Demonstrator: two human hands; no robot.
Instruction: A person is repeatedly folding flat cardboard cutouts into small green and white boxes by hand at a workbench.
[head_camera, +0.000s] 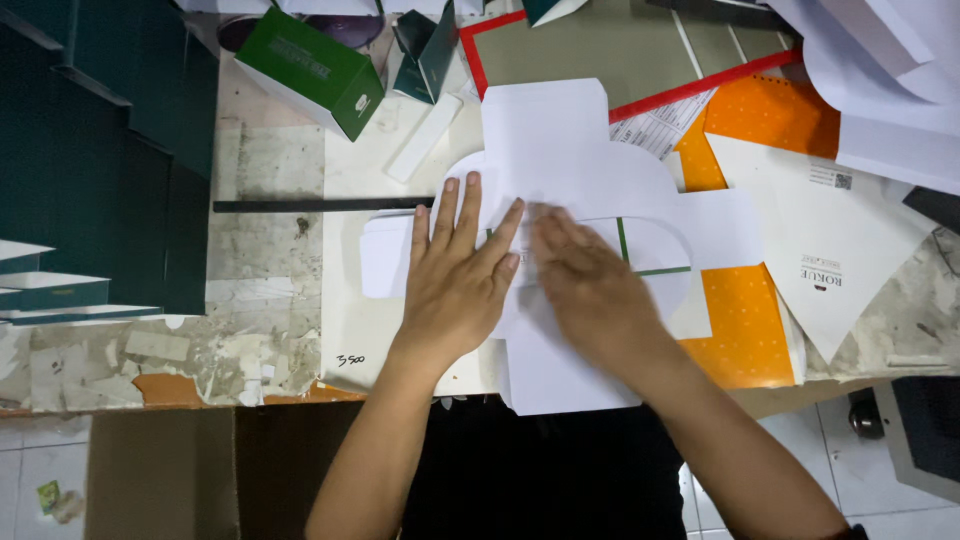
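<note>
Pressing flat, the left hand (455, 275) and right hand (590, 285) lie fingers spread on a white die-cut sheet (560, 150).

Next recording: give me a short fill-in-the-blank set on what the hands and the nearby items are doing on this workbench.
1. Both hands, the left hand and the right hand, press flat on a die-cut sheet whose colour is ____.
2. The green carton lies toward the far ____ of the sheet.
3. The dotted paper under the sheet's right side is ____.
4. The long black strip lies beside the ____ hand.

Missing words: white; left; orange; left
</note>
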